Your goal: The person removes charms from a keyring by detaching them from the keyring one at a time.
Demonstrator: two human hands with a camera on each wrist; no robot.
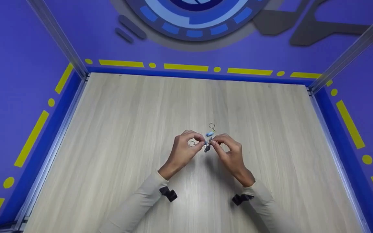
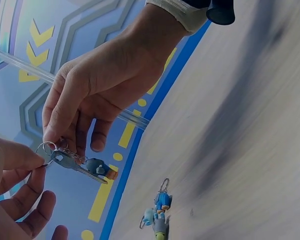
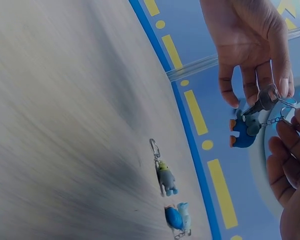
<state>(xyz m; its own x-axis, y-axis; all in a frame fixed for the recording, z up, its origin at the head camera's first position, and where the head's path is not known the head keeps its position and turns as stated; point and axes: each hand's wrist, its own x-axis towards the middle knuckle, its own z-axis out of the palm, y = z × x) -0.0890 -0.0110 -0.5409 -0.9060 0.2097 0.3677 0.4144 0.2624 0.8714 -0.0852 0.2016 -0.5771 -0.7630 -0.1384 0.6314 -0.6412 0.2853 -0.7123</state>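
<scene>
My left hand [image 1: 185,147] and right hand [image 1: 230,152] meet fingertip to fingertip over the table. Between them is a metal key ring [image 2: 46,146] that both pinch. From it hang a dark-headed key [image 3: 264,99] and a small blue figure keychain [image 3: 246,131] with orange feet, on a short chain [image 3: 271,120]. Fingertips partly hide where ring, key and chain join. On the table below lie more figure keychains: a grey one with a yellow-green head [image 3: 166,178], a blue one [image 3: 173,218] and a light blue one [image 3: 184,212].
The pale wood table [image 1: 134,116] is bounded by blue-purple panels [image 1: 15,81] with yellow dashes and metal corner posts [image 1: 58,34]. Behind the hands, a ring [image 1: 211,125] of one loose keychain rests on the wood. Each wrist carries a black camera [image 1: 168,193].
</scene>
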